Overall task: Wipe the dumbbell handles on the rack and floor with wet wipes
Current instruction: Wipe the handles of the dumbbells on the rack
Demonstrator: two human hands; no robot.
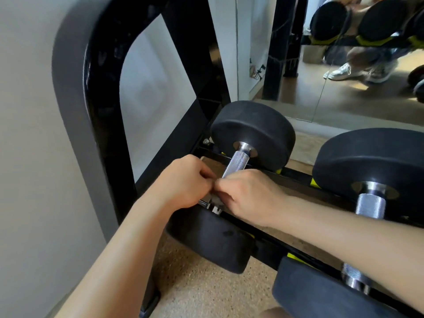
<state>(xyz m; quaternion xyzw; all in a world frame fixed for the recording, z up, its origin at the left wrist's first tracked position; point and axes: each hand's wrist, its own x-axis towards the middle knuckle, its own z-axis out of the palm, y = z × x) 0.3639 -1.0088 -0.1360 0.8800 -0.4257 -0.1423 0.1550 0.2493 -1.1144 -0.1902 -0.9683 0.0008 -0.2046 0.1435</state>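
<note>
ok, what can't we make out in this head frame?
Head view only:
1. Wet wipe: none visible. The curled fingers of the left hand and right hand would hide any, so what they grip is unclear.
2. Left dumbbell handle: near half covered by both hands.
3. Right dumbbell handle: middle crossed by the right forearm.
4. Mirror: reflection blurred, cut off by the top and right edges.

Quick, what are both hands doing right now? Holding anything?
Left hand: fingers curled, but whatever they pinch is hidden, so it cannot be told.
Right hand: closed round the dumbbell handle.
</note>
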